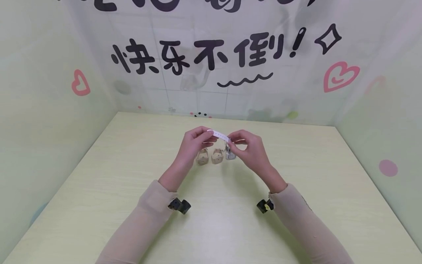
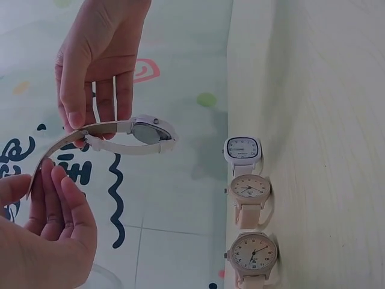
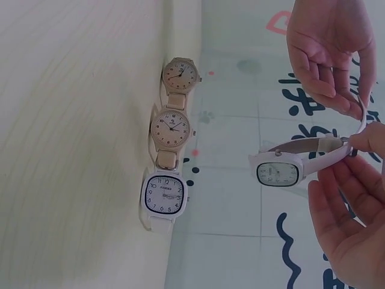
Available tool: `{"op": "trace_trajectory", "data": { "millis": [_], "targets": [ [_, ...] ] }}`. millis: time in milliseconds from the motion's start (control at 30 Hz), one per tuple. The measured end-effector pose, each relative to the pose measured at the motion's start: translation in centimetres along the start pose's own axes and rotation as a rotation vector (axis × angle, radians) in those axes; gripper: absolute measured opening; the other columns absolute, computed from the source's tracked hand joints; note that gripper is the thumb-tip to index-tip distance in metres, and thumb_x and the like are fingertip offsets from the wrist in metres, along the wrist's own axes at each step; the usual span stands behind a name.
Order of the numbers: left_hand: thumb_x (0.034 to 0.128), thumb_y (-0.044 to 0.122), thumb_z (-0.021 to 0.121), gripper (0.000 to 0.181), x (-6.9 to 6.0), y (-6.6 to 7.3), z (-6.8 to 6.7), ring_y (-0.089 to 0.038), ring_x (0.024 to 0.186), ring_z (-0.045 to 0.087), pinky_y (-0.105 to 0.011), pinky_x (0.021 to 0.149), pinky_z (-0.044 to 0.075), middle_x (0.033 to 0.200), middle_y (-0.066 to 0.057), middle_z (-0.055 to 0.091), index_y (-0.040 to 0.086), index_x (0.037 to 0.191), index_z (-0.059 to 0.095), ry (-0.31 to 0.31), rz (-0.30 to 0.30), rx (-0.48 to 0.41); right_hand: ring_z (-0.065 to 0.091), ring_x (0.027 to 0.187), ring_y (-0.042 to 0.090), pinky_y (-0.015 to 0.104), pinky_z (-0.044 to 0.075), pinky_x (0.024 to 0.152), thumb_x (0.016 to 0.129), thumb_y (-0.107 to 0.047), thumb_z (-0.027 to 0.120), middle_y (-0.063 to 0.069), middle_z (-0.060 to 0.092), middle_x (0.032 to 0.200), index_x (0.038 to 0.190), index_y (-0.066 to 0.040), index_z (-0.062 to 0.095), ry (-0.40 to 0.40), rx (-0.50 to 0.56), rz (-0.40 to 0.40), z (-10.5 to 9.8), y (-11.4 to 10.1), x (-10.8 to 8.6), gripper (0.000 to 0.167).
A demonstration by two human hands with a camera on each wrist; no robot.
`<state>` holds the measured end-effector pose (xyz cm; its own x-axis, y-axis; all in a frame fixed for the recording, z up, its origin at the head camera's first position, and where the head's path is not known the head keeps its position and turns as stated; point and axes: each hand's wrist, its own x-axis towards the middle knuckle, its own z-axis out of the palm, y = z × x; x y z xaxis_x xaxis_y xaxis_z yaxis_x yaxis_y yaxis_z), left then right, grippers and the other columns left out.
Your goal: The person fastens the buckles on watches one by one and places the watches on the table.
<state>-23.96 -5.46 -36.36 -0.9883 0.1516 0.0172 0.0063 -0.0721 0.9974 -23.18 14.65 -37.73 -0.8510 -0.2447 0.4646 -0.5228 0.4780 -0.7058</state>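
Between both hands, above the table, is a white wristwatch (image 3: 278, 173) with a rounded rectangular face. My left hand (image 1: 193, 143) pinches the free end of its strap (image 1: 219, 135), which is bent in a curve. The right hand (image 1: 251, 150) pinches the strap near the buckle, its thumb on one side and fingers on the other. In the right wrist view the strap forms a loop, and the watch case hangs clear of the table. Nearest below the hands stand three other watches: one beige (image 3: 181, 75), another beige (image 3: 171, 129) and a white square-faced one (image 3: 164, 194).
The three watches stand in a row on the pale wooden table (image 1: 217, 227), their straps closed into loops. Behind the table rises a printed wall (image 1: 138, 99) with dark lettering, and similar panels (image 1: 36, 121) stand at both sides.
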Motion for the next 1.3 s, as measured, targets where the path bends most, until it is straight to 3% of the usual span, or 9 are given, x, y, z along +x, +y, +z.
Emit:
{"op": "trace_trajectory", "data": {
  "millis": [200,400,533,733,833,967,1133,1300],
  "targets": [
    [0.1007,0.016,0.057,0.018,-0.3,0.1,-0.2,-0.01,0.089,0.07,-0.025,0.088,0.058,0.087,0.008,0.071,0.0,0.107,0.064,-0.031,0.002,-0.006,0.071,0.094,0.026,0.043,0.061,0.086,0.09,-0.004,0.07,0.014,0.073,0.104,0.107,0.0,0.069,-0.008,0.009,0.029,0.0,-0.2,-0.1,0.017],
    [0.1007,0.012,0.054,0.022,-0.5,-0.3,-0.7,-0.012,0.103,0.068,-0.033,0.102,0.054,0.105,-0.003,0.072,-0.004,0.115,0.06,-0.146,0.064,0.0,0.07,0.097,0.027,0.041,0.061,0.085,0.091,-0.003,0.068,0.015,0.073,0.104,0.108,0.0,0.069,-0.01,0.087,0.081,-0.2,-0.4,-0.3,0.017],
    [0.1008,0.011,0.054,0.026,-0.4,-0.7,-0.8,-0.017,0.114,0.064,-0.038,0.108,0.05,0.122,-0.013,0.067,-0.003,0.122,0.06,-0.193,0.066,0.087,0.068,0.099,0.026,0.039,0.061,0.086,0.092,-0.003,0.067,0.016,0.072,0.106,0.109,0.0,0.069,-0.021,0.158,0.126,-0.4,-0.4,-0.4,0.017],
    [0.1028,0.015,0.053,0.03,-0.4,-1.2,-0.3,-0.027,0.128,0.058,-0.041,0.113,0.045,0.133,-0.017,0.062,0.002,0.129,0.059,-0.263,-0.001,0.228,0.068,0.101,0.023,0.035,0.06,0.087,0.093,-0.004,0.066,0.016,0.071,0.11,0.111,0.0,0.068,-0.049,0.221,0.161,-0.5,-0.5,-0.4,0.018],
    [0.1029,0.016,0.054,0.03,-0.3,-1.3,0.0,-0.027,0.124,0.061,-0.041,0.111,0.047,0.131,-0.018,0.064,0.002,0.129,0.058,-0.271,-0.015,0.235,0.067,0.101,0.018,0.035,0.06,0.088,0.094,-0.004,0.065,0.018,0.07,0.111,0.112,0.001,0.067,-0.064,0.251,0.164,-0.5,-0.5,-0.4,0.019],
    [0.101,0.016,0.058,0.026,-0.1,-1.6,0.4,-0.016,0.105,0.067,-0.042,0.105,0.05,0.118,-0.017,0.07,0.001,0.123,0.059,-0.254,-0.016,0.21,0.066,0.098,0.009,0.032,0.06,0.087,0.094,-0.004,0.064,0.02,0.069,0.111,0.112,0.003,0.066,-0.081,0.287,0.166,-0.4,-0.4,-0.5,0.02],
    [0.0984,0.015,0.062,0.02,0.0,-1.9,0.9,-0.007,0.086,0.064,-0.028,0.087,0.052,0.091,-0.001,0.07,0.001,0.112,0.059,-0.224,-0.027,0.199,0.065,0.095,0.004,0.026,0.06,0.083,0.094,-0.006,0.065,0.02,0.07,0.109,0.114,0.001,0.066,-0.096,0.303,0.159,-0.1,-0.2,-0.5,0.021],
    [0.098,0.016,0.063,0.02,-0.1,-2.0,1.2,-0.008,0.084,0.061,-0.024,0.08,0.051,0.092,-0.003,0.068,0.001,0.111,0.061,-0.208,-0.007,0.263,0.065,0.096,0.003,0.023,0.059,0.084,0.096,-0.008,0.065,0.02,0.07,0.11,0.11,0.002,0.069,-0.069,0.306,0.129,-0.1,0.0,-0.6,0.018]
  ]
}}
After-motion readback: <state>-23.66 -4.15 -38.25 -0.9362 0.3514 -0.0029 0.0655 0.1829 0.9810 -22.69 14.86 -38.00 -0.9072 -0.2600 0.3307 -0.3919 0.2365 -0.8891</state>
